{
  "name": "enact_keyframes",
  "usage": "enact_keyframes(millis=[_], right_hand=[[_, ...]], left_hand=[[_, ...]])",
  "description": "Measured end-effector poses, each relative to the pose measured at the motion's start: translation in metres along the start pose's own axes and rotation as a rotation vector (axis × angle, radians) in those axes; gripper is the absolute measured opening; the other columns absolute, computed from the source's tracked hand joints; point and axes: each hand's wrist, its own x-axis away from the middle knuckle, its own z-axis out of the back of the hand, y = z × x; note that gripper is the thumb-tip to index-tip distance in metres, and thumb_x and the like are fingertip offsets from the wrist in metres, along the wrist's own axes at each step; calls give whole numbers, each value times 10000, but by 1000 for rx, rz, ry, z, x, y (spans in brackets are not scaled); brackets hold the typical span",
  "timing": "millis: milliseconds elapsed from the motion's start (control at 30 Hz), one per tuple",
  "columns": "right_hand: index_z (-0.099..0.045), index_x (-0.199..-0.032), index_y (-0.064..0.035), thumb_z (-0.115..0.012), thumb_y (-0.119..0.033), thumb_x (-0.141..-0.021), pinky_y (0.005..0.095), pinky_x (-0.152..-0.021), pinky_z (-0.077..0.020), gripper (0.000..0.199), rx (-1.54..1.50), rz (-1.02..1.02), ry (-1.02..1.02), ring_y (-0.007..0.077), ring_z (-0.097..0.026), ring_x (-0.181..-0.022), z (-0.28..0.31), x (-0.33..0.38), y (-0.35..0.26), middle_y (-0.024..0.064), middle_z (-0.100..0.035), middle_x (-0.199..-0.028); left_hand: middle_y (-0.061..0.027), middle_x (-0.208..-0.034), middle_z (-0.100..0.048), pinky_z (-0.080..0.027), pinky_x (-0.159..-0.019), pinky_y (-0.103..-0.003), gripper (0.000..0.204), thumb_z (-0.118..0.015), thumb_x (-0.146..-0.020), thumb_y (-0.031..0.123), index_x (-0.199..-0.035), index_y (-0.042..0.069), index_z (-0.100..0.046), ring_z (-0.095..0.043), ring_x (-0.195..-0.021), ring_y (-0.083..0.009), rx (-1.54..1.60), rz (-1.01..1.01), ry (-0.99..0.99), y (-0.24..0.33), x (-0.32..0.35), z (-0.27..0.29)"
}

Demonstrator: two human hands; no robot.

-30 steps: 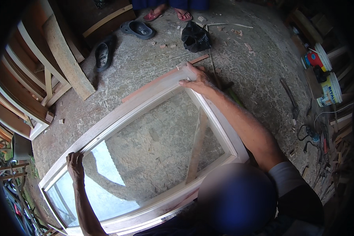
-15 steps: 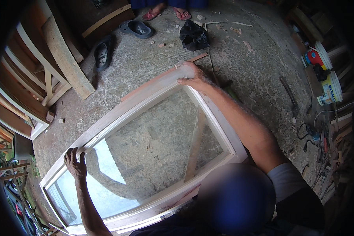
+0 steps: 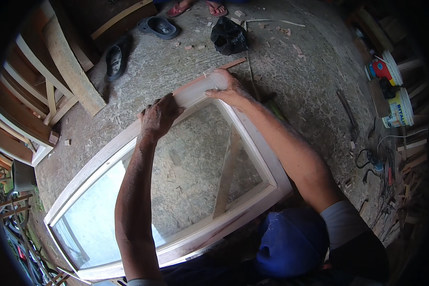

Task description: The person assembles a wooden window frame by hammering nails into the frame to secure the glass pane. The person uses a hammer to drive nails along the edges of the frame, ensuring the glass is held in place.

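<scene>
Left hand [image 3: 158,119] shifted, farther up glazed frame [image 3: 267,157]

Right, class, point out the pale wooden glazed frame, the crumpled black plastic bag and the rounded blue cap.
Pale wooden glazed frame [image 3: 102,159], head view: wood of its upper rail.
Crumpled black plastic bag [image 3: 233,34], head view: its creased side.
Rounded blue cap [image 3: 293,243], head view: its crown.

The head-worn fisheye looks down, from nearby, on the glazed frame [image 3: 269,155].
</scene>
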Motion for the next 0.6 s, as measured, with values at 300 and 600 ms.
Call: enact_keyframes(millis=[300, 600], right_hand=[[-350, -1551, -146, -911, -431, -755, 456, -1093, -450, 1015, 177, -5, -87, 357, -517, -1326, 32, -14, 5, 229, -518, -1425], [-501, -1362, -90, -750, -307, -906, 533, -958, -500, 563, 975, -178, 183, 460, -594, -1180, 151, 127, 70, 261, -602, -1272]], left_hand=[[-112, -1272, -667, -345, -1041, -636, 510, -633, -948, 581, -1290, 202, -625, -590, -1251, -367, -71, 128, 114, 36, -9, -30], [-140, -1278, -667, -268, -1107, -586, 577, -695, -909, 579, -1290, 151, -620, -551, -1261, -369, -24, 153, 82, 18, 10, -12]])
